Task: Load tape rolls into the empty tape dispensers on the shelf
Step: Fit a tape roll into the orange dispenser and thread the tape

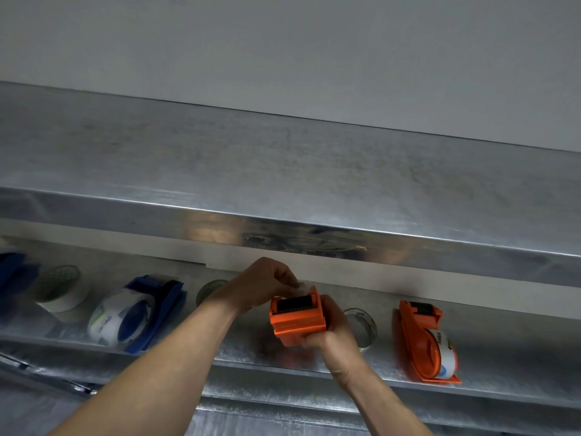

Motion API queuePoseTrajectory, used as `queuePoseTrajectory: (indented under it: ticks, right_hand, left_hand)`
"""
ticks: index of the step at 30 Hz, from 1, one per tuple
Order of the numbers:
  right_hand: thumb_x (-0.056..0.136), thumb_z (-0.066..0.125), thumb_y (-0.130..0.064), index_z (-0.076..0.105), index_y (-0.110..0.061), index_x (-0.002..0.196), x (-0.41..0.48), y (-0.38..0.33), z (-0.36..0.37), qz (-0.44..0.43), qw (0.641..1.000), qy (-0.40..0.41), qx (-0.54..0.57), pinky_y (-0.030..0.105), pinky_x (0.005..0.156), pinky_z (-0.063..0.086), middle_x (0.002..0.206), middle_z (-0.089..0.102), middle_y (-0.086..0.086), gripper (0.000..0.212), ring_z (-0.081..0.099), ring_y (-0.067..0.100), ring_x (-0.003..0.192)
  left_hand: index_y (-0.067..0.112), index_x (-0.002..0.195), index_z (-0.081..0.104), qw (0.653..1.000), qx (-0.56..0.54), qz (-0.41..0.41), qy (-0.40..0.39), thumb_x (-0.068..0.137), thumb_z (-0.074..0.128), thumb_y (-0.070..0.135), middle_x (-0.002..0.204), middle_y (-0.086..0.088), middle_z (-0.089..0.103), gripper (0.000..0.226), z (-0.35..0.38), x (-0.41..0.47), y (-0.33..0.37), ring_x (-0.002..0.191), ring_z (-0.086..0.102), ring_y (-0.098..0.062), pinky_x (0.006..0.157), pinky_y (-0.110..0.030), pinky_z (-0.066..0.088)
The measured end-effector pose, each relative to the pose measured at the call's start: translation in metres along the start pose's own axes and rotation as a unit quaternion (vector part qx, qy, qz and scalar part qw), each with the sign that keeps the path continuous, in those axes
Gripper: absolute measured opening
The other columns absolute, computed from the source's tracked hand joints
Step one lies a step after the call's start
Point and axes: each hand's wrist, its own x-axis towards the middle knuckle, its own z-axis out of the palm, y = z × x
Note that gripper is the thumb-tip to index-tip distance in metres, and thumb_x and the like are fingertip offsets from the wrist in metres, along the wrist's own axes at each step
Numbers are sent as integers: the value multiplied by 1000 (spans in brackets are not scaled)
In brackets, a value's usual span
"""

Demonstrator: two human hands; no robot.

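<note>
An orange tape dispenser (297, 319) is held above the metal shelf (283, 363), its black roller facing me. My right hand (330, 341) grips its body from the right and below. My left hand (264, 284) pinches a strip of clear tape (304, 287) at the dispenser's top edge. A second orange dispenser (423, 341) with a tape roll in it lies to the right. A blue dispenser (141, 313) holding a roll lies to the left.
A white tape roll (64, 294) stands at the left, another roll (211, 289) sits behind my left forearm, and a clear roll (361, 327) behind my right hand. A blue object (14, 272) is at the far left. An upper shelf (283, 234) overhangs closely.
</note>
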Motion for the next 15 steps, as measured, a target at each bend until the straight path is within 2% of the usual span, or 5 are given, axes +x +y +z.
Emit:
queuePoseTrajectory:
  ticks: [4, 6, 9, 11, 15]
  right_hand:
    - [47, 68, -5, 60, -18, 107, -2, 2, -2, 16, 1000, -11, 9, 22, 66, 53, 88, 75, -1, 62, 70, 9, 79]
    - [51, 71, -9, 59, -23, 112, -3, 6, -3, 45, 998, -4, 32, 29, 68, 57, 92, 76, -2, 63, 72, 15, 85]
    - [55, 72, -14, 58, -23, 114, -4, 11, -5, 69, 996, 4, 50, 36, 65, 58, 100, 76, 6, 61, 74, 25, 87]
    - [54, 71, -12, 58, -22, 114, -6, 14, -6, 73, 996, -1, 42, 38, 65, 59, 99, 76, 7, 62, 74, 25, 86]
    - [46, 69, -9, 60, -21, 108, -8, 16, -4, 48, 999, 8, 10, 48, 78, 57, 91, 76, 7, 64, 71, 27, 88]
  left_hand:
    - [6, 96, 75, 1000, -7, 16, -3, 85, 70, 7, 98, -5, 76, 12, 0, -2, 7, 95, 70, -15, 93, -33, 55]
    - [9, 97, 75, 999, -43, 23, -9, 88, 68, 12, 101, -3, 76, 12, -3, -6, 11, 99, 70, -15, 93, -34, 54]
    - [8, 99, 74, 993, -111, 30, 37, 89, 65, 22, 98, -6, 77, 19, -6, -11, 12, 100, 70, -22, 93, -37, 53]
    - [1, 100, 71, 985, -155, 25, 64, 93, 62, 13, 92, -10, 77, 17, -7, -15, 14, 93, 73, -25, 88, -32, 56]
    - [-8, 105, 63, 984, -170, 23, 54, 96, 55, 5, 88, -17, 76, 18, -6, -21, 20, 80, 74, -33, 82, -34, 60]
